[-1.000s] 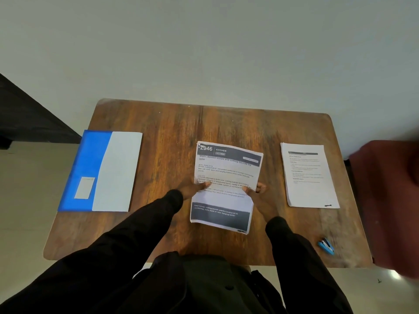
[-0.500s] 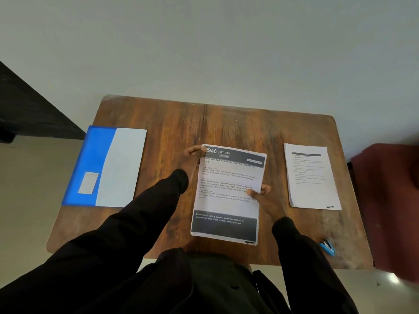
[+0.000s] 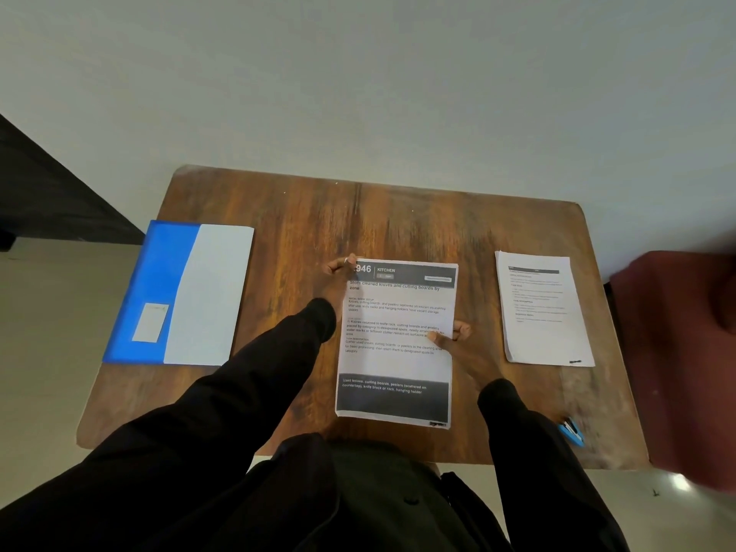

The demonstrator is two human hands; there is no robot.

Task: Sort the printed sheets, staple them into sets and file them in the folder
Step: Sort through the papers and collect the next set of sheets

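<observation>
Wooden table (image 3: 398, 225) with blue folder (image 3: 179, 296) left, printed sheet (image 3: 398, 364) centre, paper stack (image 3: 543, 312) right, blue stapler (image 3: 571, 431) at front-right corner

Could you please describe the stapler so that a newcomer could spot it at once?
Start at the wooden table and go to its near right corner, on the near side of the stack of printed sheets. The stapler lies there alone, small and bright blue, unlike the white paper nearby.

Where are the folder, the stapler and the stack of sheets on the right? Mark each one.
folder (image 3: 163, 272): head view, on its blue cover.
stapler (image 3: 570, 431): head view, on its blue body.
stack (image 3: 543, 312): head view, middle of the top sheet.
</observation>
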